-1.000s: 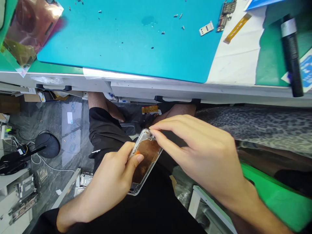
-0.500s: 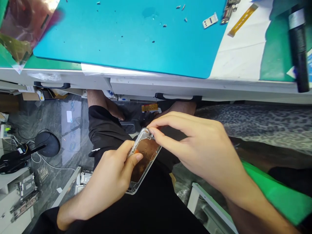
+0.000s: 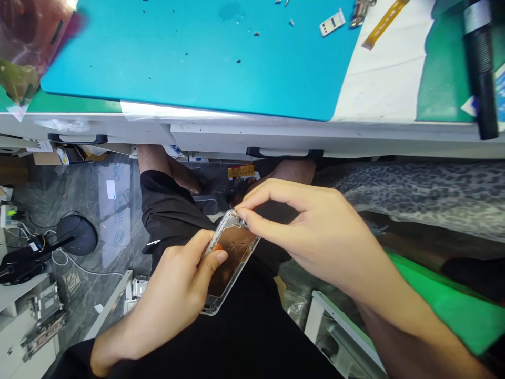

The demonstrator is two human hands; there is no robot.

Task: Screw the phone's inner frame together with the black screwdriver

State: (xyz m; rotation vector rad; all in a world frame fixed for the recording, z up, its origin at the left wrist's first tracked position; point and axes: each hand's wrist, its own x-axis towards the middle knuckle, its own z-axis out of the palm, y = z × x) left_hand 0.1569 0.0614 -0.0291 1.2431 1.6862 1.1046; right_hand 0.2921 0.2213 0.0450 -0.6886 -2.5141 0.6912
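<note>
A phone frame (image 3: 235, 251) with a silvery rim and a copper-brown inner face is held tilted above my lap. My left hand (image 3: 177, 289) grips its left long edge, thumb lying over the inner face. At the upper corner of the frame, my right hand (image 3: 295, 221) is closed in a pinch, thumb and forefinger tips together on the rim. Whether a small part sits between those fingertips is hidden.
Ahead lies a workbench with a blue mat (image 3: 189, 63), small dark bits scattered on it. A small metal tray-like piece (image 3: 332, 23), an orange flex cable (image 3: 384, 25) and a black cylindrical tool (image 3: 480, 68) lie to the right. Drawer handles (image 3: 284, 153) jut out below.
The view has shifted slightly, so the bench sits a little higher and further left. Both hands keep their hold at the phone frame, the right fingertips still at its upper corner.
</note>
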